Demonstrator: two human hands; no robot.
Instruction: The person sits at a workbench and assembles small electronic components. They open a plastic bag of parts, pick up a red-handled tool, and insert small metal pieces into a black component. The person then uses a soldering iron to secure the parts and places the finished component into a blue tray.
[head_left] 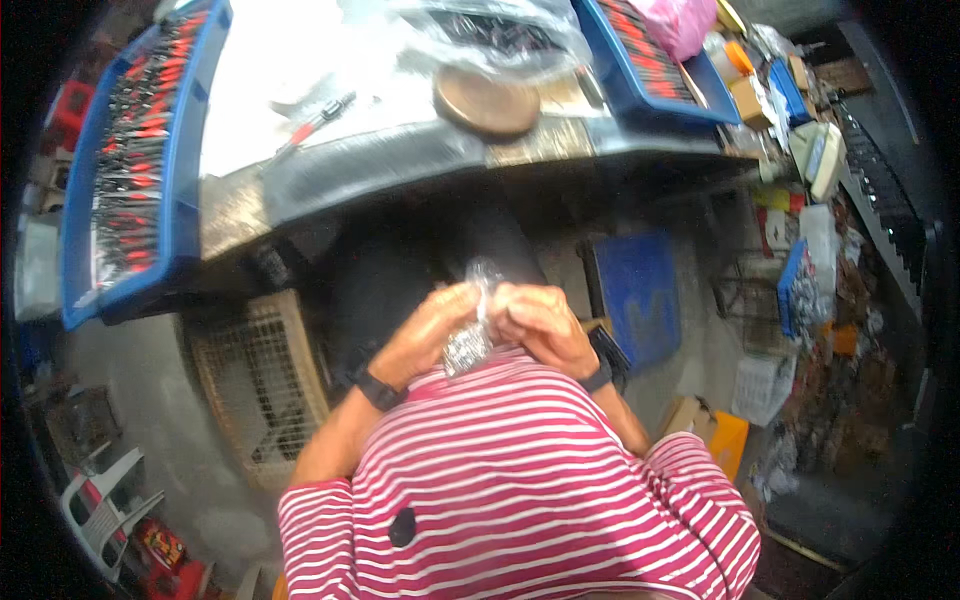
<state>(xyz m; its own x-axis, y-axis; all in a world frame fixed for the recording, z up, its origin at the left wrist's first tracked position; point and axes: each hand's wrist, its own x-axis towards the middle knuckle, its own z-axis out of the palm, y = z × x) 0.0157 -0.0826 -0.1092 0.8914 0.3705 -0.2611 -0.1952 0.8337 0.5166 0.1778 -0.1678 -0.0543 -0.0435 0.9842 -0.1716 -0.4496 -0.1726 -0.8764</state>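
Note:
Close to my chest, below the bench edge, I hold a small clear plastic bag (467,350) filled with tiny silvery pieces. Its gathered neck is pinched between my left hand (437,318) and my right hand (543,322), both with fingers closed. The bag's filled part hangs under my hands, against my striped shirt, and its loose top sticks up past the fingertips. What the pieces are is too small to make out.
On the bench, a blue tray (180,190) of red-and-black slim tools stands left, another blue tray (690,100) right. Between them are a round brown disc (487,102), one loose red-and-black tool (318,122) and a large clear bag (500,35) of dark parts. Cluttered shelves rise at right.

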